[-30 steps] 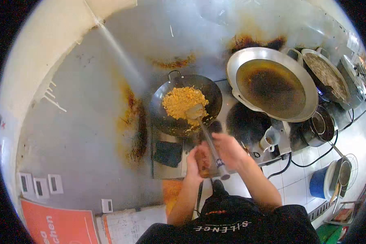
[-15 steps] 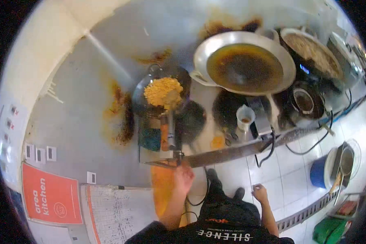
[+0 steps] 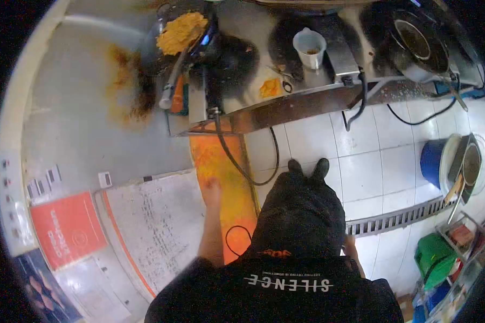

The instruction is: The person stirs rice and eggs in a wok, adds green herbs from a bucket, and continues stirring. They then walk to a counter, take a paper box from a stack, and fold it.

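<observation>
My left hand (image 3: 211,189) hangs low in front of the stove's left end, against an orange-yellow panel (image 3: 229,202). Motion smears its fingers, and I see nothing held. Beside my right thigh is my right hand (image 3: 351,247), its fingers mostly hidden. Up at the top left, a dark wok (image 3: 164,20) holds a mound of yellow-orange crumbly food (image 3: 182,33). A long handle (image 3: 173,86) slants from the wok past the counter's front. Neither hand touches the wok or the handle.
A translucent measuring jug (image 3: 310,49) stands on the stove counter, near scissors (image 3: 286,86) and a yellow-orange piece (image 3: 270,88). Another pan (image 3: 417,46) is at the right. A black hose (image 3: 233,161) loops below the counter. A blue bucket (image 3: 434,164) stands on the tiled floor.
The view has tilted down, so the stove sits higher in the picture. My left hand has dropped away from the counter's front edge. The wok's long handle now slants further left.
</observation>
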`<state>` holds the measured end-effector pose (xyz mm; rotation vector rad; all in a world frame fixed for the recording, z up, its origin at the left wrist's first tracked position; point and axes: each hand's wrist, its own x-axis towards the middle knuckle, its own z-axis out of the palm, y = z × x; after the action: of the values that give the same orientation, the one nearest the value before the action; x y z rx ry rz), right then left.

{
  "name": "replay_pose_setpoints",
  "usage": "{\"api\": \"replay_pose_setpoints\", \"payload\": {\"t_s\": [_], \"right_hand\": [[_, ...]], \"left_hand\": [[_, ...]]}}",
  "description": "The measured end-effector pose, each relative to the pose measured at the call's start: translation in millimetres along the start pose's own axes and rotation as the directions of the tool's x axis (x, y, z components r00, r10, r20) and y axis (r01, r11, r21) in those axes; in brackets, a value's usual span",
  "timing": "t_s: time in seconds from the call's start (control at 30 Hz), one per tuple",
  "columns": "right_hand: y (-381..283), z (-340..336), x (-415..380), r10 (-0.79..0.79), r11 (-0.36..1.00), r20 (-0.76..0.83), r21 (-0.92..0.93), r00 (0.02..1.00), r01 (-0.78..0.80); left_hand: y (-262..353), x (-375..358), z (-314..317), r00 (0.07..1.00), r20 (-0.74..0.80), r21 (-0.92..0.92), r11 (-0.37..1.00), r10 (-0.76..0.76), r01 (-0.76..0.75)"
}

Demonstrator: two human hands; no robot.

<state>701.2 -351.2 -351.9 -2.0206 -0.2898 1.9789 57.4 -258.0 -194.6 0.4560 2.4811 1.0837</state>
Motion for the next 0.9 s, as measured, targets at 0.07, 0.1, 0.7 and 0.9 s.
{"api": "replay_pose_setpoints", "payload": {"t_s": [0.07,0.1,0.7,0.9], "right_hand": [[-62.2,34.0,28.6,-0.188,0.958,-0.027,-0.226,0.982,0.177],[-97.6,55.5,35.8,-0.286,0.907,-0.032,-0.329,0.958,0.261],[-229.0,172.2,-46.1,-0.201,0.979,-0.149,0.007,0.968,0.204],[-350.2,374.2,-192.9,-0.813,0.384,0.218,-0.497,0.540,0.779]], "left_hand": [[83.5,22.7,3.4,0.994,-0.037,0.136,0.986,0.103,-0.097],[101.2,42.0,8.8,0.959,-0.100,0.283,0.932,0.265,-0.228],[174.2,138.3,57.0,0.901,-0.020,0.009,0.901,0.434,-0.434],[210.3,106.8,60.6,0.921,-0.004,-0.020,0.921,0.389,-0.389]]}}
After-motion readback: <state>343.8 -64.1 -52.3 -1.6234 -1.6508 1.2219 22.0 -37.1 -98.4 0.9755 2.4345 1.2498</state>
